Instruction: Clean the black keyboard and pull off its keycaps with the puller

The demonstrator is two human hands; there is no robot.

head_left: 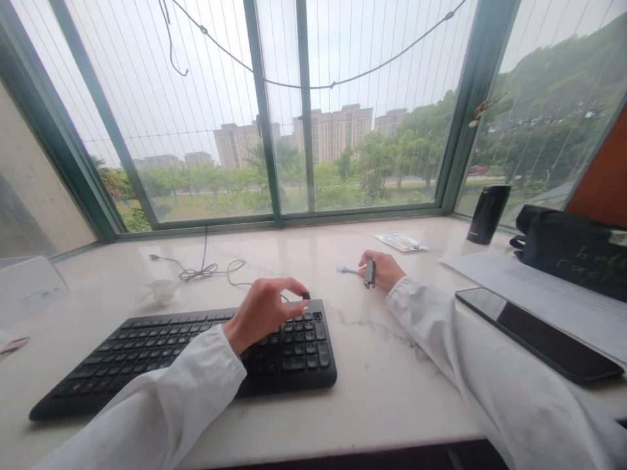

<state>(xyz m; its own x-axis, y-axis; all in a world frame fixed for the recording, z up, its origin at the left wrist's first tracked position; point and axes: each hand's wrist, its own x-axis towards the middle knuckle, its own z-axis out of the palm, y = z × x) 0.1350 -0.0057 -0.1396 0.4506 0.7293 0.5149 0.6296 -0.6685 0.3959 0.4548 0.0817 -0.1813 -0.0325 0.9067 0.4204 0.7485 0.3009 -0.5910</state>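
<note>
My left hand (267, 310) is above the right end of a black keyboard (196, 352), its thumb and forefinger pinching a small black keycap (306, 296). Just below, one spot in the keyboard's top right corner shows a bare square socket (317, 316) with no cap. My right hand (385, 269) is closed at the right, beyond the keyboard's end. It holds a small dark grey, metallic-looking tool (369, 273) whose exact kind I cannot make out. A thin pale blue stick (347, 269) pokes out to the left by its fingers.
A thin cable (198, 272) lies coiled behind the keyboard, with crumpled clear plastic (161, 292) near it. To the right are a black phone (533, 333), white paper (548, 294), a black bag (578, 248) and a dark cylinder (488, 214). A flat packet (400, 242) lies near the window.
</note>
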